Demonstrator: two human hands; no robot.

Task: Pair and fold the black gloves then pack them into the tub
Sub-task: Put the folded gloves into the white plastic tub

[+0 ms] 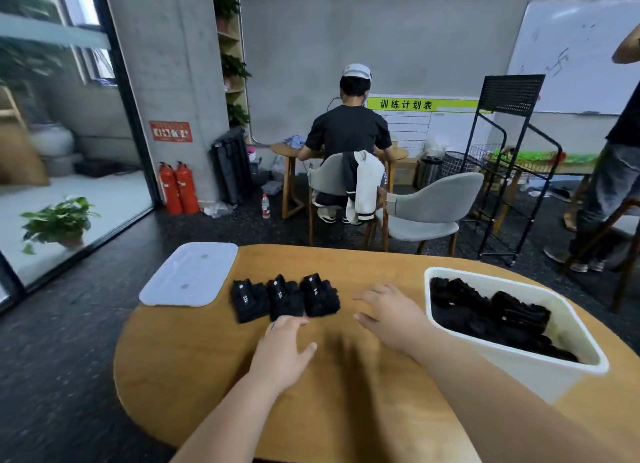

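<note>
- Left of the tub (519,369), on the worktop (346,410), we see three folded glove bundles (284,298) side by side in a row.
- Inside the tub lie more black gloves (502,315).
- Our left hand (280,351) lies flat, fingers straight, tips at the middle bundle's near edge, holding nothing.
- Our right hand (388,313), between bundles and tub, is spread wide and empty.
- Farthest from the tub lies the white lid (190,275).
</note>
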